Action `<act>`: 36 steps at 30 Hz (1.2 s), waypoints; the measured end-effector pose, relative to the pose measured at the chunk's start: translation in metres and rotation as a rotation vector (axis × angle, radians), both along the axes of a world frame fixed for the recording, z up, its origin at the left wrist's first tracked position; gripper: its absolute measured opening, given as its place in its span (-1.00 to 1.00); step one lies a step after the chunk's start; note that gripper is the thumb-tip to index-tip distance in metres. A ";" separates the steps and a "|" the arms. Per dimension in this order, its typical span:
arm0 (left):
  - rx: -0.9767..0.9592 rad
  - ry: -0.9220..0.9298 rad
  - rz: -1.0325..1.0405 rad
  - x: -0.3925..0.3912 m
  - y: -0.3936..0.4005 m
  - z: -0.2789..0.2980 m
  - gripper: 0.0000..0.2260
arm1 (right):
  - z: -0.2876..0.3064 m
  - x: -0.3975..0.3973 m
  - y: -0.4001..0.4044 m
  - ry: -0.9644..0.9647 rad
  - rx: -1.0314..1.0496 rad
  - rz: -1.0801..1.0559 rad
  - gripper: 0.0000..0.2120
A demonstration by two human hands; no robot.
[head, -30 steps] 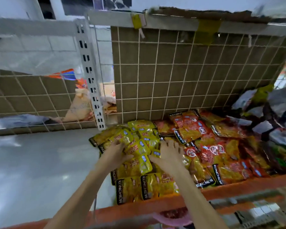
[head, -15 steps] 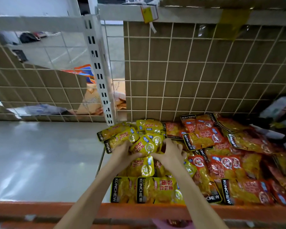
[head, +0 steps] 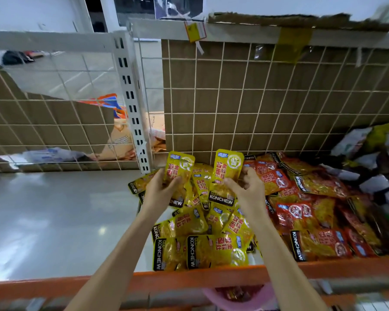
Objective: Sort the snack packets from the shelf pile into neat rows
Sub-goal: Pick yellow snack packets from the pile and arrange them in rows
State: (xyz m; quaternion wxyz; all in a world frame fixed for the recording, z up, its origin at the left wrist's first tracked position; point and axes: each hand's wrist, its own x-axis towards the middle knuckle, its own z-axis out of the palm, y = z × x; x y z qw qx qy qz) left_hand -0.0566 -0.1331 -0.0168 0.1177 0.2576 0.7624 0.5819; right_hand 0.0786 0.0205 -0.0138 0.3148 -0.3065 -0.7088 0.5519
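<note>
Left hand [head: 161,190] grips one yellow packet [head: 178,168]; right hand [head: 248,189] grips another yellow packet [head: 227,169] (both upright above the yellow pile [head: 211,223]). Lay each flat, labels aligned, parallel to the shelf's orange front edge [head: 189,280].

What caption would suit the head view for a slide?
Left hand and right hand each lift a yellow packet above the shelf pile.

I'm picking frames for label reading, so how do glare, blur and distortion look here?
Head view: sharp centrally, KONCHEW print legible on the yellow packets; ceiling-light glare on the bare shelf; wide-angle bending of the wire grid; right-edge packets and bottom edge smeared.
</note>
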 end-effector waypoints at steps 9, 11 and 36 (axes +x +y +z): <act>0.151 -0.330 -0.095 0.032 -0.041 -0.016 -0.57 | -0.013 0.033 -0.036 -0.035 -0.155 0.054 -0.54; 0.166 -0.338 -0.106 0.043 -0.047 -0.023 -0.51 | -0.022 0.040 -0.044 -0.040 -0.183 0.055 -0.59; 0.331 -0.366 0.852 0.117 -0.217 -0.025 -0.95 | -0.030 -0.045 -0.179 -0.078 -0.364 0.991 -0.87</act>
